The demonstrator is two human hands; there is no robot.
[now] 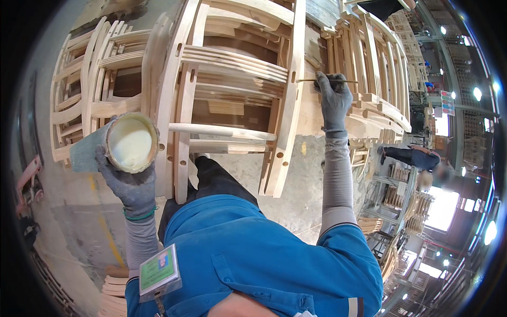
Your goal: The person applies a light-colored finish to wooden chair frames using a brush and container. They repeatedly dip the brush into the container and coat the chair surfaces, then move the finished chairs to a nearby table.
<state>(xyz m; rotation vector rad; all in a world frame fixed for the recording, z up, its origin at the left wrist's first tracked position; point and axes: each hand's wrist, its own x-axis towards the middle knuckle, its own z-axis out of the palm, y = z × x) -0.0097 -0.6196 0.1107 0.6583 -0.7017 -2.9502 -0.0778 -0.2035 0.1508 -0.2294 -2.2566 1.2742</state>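
My gloved left hand (128,182) is wrapped round a grey-blue cup (88,148), tilted so its round mouth shows thick cream-coloured liquid (131,143) inside. In my gloved right hand (335,100) a thin stick (346,81) is pinched, lying nearly level. Its left tip reaches the slot in the right post of a pale wooden chair frame (289,127). Whether the tip sits inside the slot or only touches its edge I cannot tell. The frame has several slats and rungs and stands directly before me, with more wooden parts beneath.
Stacked wooden chair frames (79,90) stand at the left, beyond the cup. More slatted frames (369,58) are piled to the right, past my right hand. A person (417,157) stands farther right, near racks of wooden parts. Curved wooden pieces (113,293) lie low at the left.
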